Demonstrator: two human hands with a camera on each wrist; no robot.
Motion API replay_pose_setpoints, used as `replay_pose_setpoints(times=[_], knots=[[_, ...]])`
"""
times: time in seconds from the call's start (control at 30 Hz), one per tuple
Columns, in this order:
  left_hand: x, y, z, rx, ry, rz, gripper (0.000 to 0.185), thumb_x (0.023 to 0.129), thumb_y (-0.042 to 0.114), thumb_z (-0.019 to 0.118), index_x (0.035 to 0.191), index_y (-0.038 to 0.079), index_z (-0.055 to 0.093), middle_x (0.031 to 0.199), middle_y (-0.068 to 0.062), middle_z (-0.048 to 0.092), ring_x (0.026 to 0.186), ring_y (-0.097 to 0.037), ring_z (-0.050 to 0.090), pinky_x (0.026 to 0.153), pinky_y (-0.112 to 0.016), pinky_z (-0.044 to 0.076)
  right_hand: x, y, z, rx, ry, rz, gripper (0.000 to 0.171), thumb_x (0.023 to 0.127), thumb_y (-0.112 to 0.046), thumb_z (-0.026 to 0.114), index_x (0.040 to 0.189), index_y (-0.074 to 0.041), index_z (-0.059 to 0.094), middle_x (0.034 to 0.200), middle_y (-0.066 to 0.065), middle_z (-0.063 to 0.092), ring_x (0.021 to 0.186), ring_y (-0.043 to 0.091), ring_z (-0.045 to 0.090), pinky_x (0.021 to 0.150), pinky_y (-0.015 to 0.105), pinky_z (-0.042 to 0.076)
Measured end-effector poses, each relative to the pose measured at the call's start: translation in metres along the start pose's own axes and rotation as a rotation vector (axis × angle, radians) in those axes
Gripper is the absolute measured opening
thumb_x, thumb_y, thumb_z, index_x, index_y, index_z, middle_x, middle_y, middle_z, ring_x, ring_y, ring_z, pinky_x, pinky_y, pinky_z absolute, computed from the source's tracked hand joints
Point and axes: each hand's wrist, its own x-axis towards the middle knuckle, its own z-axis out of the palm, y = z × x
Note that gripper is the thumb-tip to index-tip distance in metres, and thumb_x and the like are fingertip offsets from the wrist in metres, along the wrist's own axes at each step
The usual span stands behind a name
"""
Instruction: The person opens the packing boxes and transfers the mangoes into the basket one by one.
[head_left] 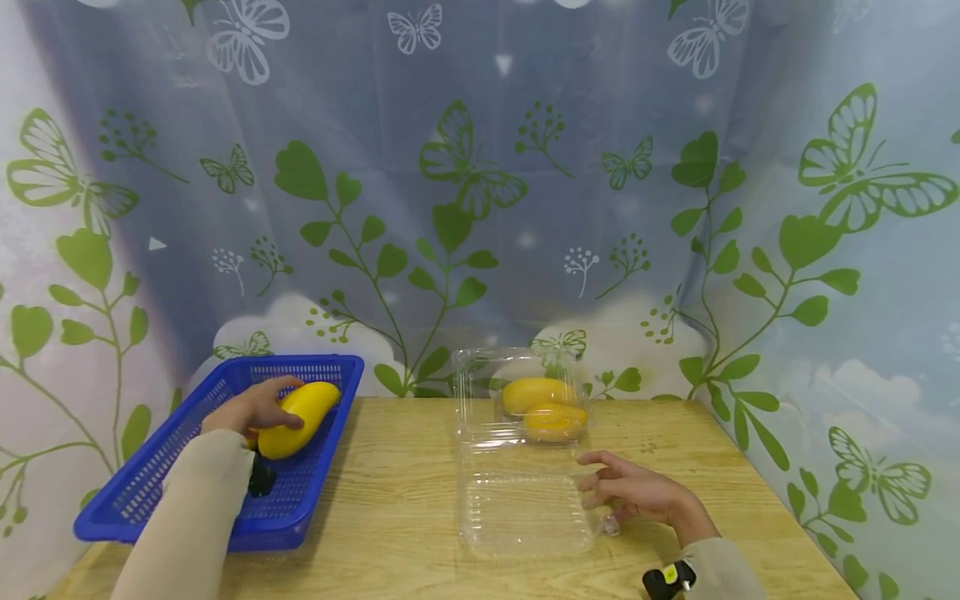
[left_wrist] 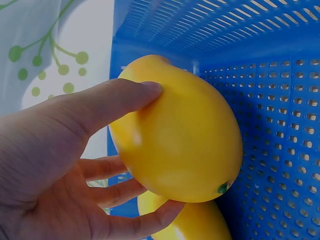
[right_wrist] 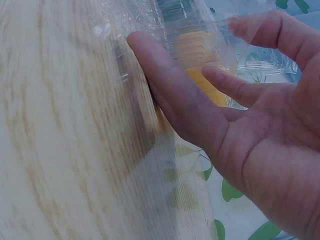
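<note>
In the head view, my left hand (head_left: 258, 408) holds a yellow mango (head_left: 300, 421) over the blue basket (head_left: 292, 533). The left wrist view shows the thumb across the top of this mango (left_wrist: 185, 135) and the fingers beneath it; another yellow mango (left_wrist: 200, 222) lies below, partly hidden. My right hand (head_left: 637, 492) is beside the right edge of a clear plastic clamshell box (head_left: 525, 517), which stands open, its fingers loosely bent. Two yellow mangoes (head_left: 555, 422) show at the box's far half; whether they lie inside or behind it, I cannot tell.
A light wooden table (head_left: 397, 483) carries the basket at left and the clamshell box right of the middle. Behind the table hangs a curtain (head_left: 525, 250) printed with butterflies and leaves, and it also covers both sides.
</note>
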Motion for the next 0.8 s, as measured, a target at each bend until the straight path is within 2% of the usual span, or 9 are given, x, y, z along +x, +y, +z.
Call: replay_pose_setpoints(times=[0.2,0.37,0.5,0.8], knots=[[0.0015,-0.0015,0.0017,-0.004,0.000,-0.024,0.080,0.091,0.021,0.078,0.156,0.004,0.034,0.153,-0.038,0.034,0.121,-0.052,0.051,0.087,-0.063,0.058,-0.0001,-0.0006,0.0005,-0.005,0.001,-0.001,0.066,0.105,-0.018,0.055,0.158,0.001,0.020,0.150,0.035,0.041,0.114,0.023,0.064,0.076,0.035,0.062],[0.0020,-0.0037,0.0021,0.030,0.005,-0.013,0.080,0.091,0.023,0.078,0.156,0.003,0.035,0.153,-0.039,0.033,0.119,-0.052,0.052,0.085,-0.061,0.059,-0.0006,-0.0012,0.0012,-0.007,-0.001,-0.002,0.066,0.105,-0.018,0.055,0.157,0.001,0.020,0.150,0.035,0.041,0.114,0.023,0.064,0.076,0.034,0.061],[0.0025,-0.0060,0.0026,0.050,0.005,-0.001,0.080,0.091,0.024,0.078,0.155,0.002,0.036,0.157,-0.040,0.028,0.122,-0.052,0.051,0.088,-0.061,0.058,-0.0010,-0.0009,0.0011,-0.005,-0.006,-0.007,0.065,0.105,-0.018,0.054,0.157,0.002,0.019,0.150,0.035,0.041,0.114,0.023,0.064,0.075,0.033,0.061],[0.0036,-0.0062,0.0027,0.054,0.001,-0.004,0.082,0.092,0.025,0.078,0.156,0.001,0.034,0.157,-0.040,0.026,0.123,-0.052,0.050,0.089,-0.059,0.059,-0.0012,-0.0009,0.0001,-0.001,-0.019,-0.013,0.066,0.105,-0.017,0.054,0.157,0.003,0.018,0.150,0.036,0.039,0.113,0.023,0.064,0.075,0.033,0.062]])
